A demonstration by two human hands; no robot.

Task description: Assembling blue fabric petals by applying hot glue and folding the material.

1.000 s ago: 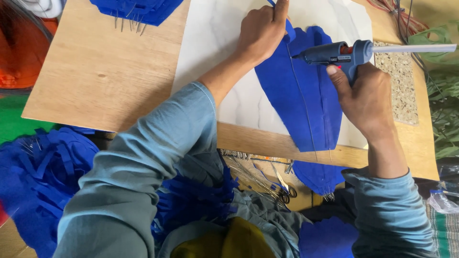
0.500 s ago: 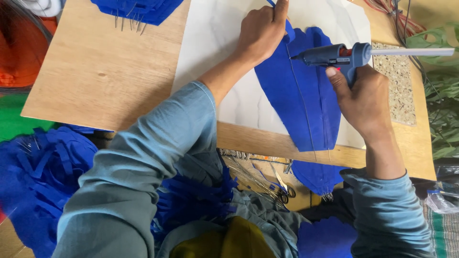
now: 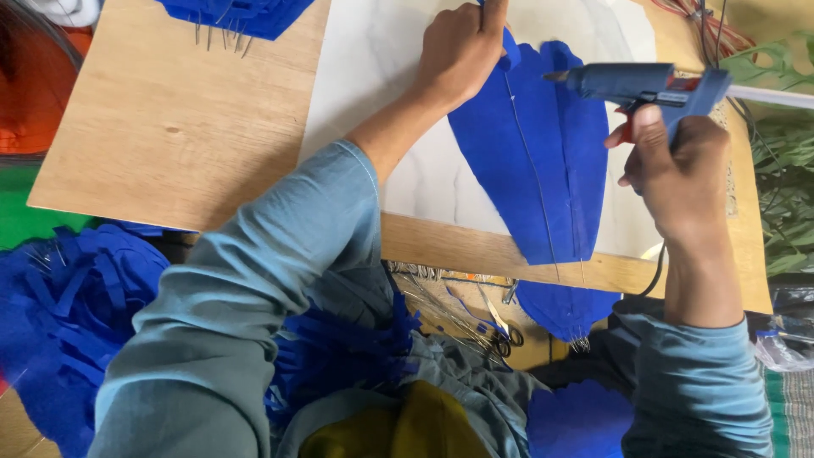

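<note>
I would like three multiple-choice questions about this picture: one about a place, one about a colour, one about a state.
1. Where does the left hand rest?
A. on the upper end of the blue leaf-shaped piece
B. on the scissors
C. on the bare wooden board

2. What colour is the glue gun?
A. red
B. blue
C. yellow

3. How is the glue gun held?
A. lying on the board
B. lifted above the piece in the right hand
C. pressed into the white sheet

Answers: 1 A, the fingers press the piece's top; 2 B, its body is blue; 3 B, the hand grips it, nozzle clear of the surface.
</note>
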